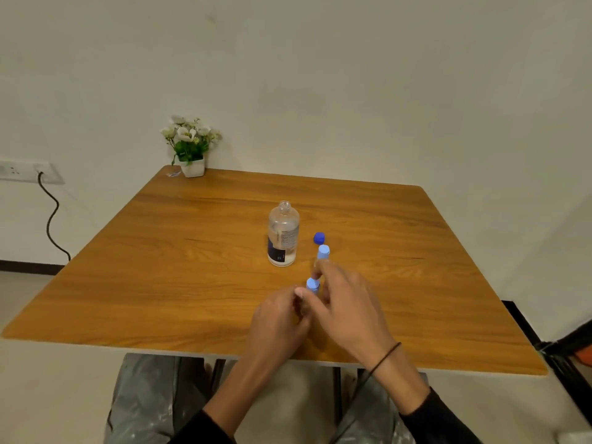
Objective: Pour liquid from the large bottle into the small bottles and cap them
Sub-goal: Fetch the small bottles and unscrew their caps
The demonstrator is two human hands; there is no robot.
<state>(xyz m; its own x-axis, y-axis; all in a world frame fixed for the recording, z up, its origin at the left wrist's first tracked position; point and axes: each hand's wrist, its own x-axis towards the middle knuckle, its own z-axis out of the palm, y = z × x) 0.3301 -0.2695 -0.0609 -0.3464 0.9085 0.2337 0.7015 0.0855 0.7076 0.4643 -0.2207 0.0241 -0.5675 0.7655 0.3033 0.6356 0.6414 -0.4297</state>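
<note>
The large clear bottle [283, 235] stands uncapped and upright near the middle of the wooden table [160, 251]; its dark blue cap [319, 238] lies just to its right. A small bottle with a light blue cap [323, 252] stands in front of that cap. Nearer to me, a second small bottle with a light blue cap [312, 285] sits between my hands. My left hand [278, 322] grips its body, mostly hiding it. My right hand [346, 302] curls around the cap from the right, with fingers touching it.
A white pot of white flowers [191, 145] stands at the table's far left corner. A wall socket with a black cable [51, 216] is on the left wall. My knees [153, 398] show below the table's near edge.
</note>
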